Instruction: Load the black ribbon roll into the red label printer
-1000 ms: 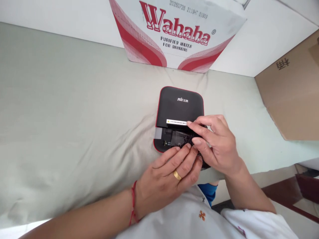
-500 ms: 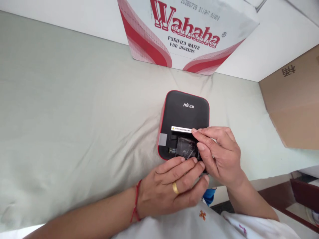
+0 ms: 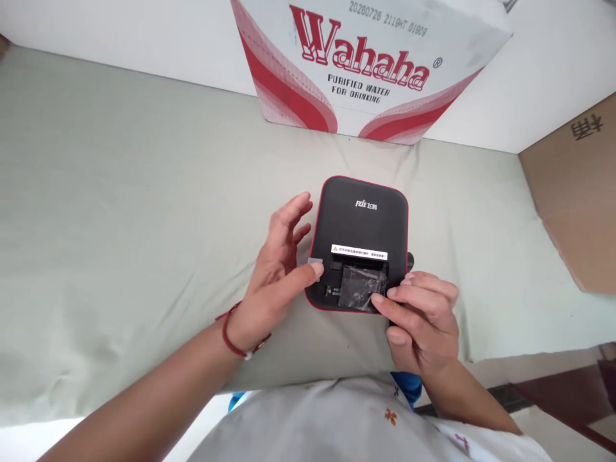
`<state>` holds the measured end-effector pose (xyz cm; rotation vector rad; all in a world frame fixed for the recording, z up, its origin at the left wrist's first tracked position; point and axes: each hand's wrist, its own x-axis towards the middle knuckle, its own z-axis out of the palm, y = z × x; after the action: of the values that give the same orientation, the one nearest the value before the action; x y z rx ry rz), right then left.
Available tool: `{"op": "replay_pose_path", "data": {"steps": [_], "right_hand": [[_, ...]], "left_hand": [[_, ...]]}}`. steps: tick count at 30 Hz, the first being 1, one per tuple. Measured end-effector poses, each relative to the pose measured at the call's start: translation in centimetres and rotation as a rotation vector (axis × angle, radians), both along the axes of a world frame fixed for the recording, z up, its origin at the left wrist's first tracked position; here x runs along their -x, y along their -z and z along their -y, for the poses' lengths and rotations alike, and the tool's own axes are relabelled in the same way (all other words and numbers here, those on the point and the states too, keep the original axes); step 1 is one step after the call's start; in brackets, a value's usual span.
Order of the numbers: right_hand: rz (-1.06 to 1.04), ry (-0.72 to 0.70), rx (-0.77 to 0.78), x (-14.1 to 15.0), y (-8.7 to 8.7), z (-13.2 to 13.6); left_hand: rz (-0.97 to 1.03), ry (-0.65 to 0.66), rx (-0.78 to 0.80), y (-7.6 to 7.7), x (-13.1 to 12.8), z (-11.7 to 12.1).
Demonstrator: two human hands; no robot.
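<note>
A black device with a red rim lies on a pale green cloth, its near end open, with a white warning label across it. A small clear plastic piece rests in that open bay. My left hand stands at the device's left side, fingers spread, thumb touching the grey tab on the left edge. My right hand is at the near right corner, fingers curled, fingertips pressing the edge of the clear piece.
The pale green cloth covers the table. A red-and-white Wahaha water box stands against the wall behind the device. A brown cardboard box sits at the right. The table's near edge runs just below my hands.
My left hand left the near edge and swung to the device's left side, opening out. My right hand drew back to the near right corner, uncovering the clear piece in the bay.
</note>
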<state>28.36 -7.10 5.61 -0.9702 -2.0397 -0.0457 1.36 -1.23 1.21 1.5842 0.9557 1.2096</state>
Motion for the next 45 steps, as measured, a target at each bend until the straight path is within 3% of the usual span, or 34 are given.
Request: {"op": "replay_pose_path", "data": {"steps": [4, 10, 15, 20, 26, 37, 40, 45], "right_hand": [[-0.015, -0.028, 0.025, 0.0, -0.1, -0.2], [-0.022, -0.063, 0.042, -0.1, -0.2, -0.4], [-0.023, -0.074, 0.048, -0.3, -0.2, -0.4], [-0.014, -0.07, 0.064, -0.4, -0.3, -0.1], [0.033, -0.074, 0.065, -0.6, -0.8, 0.0], [0.17, -0.249, 0.065, -1.8, -3.6, -2.2], [0.151, -0.302, 0.133, -2.0, -4.8, -2.9], [0.126, -0.09, 0.387, -1.7, -8.3, -5.3]], "left_hand": [[0.061, 0.085, 0.023, 1.2, 0.3, -1.0], [0.143, 0.181, 0.152, 0.5, 0.1, -1.2], [0.13, 0.201, 0.144, 0.7, 0.6, -2.0], [0.339, 0.232, 0.224, 1.8, 1.0, -2.5], [0.537, 0.228, 0.354, 1.5, 0.1, -2.1], [0.491, 0.221, 0.305, 3.0, 0.0, -2.4], [0.456, 0.215, 0.271, 3.5, 0.0, -2.7], [0.419, 0.191, 0.237, 3.9, -0.2, -2.8]]}}
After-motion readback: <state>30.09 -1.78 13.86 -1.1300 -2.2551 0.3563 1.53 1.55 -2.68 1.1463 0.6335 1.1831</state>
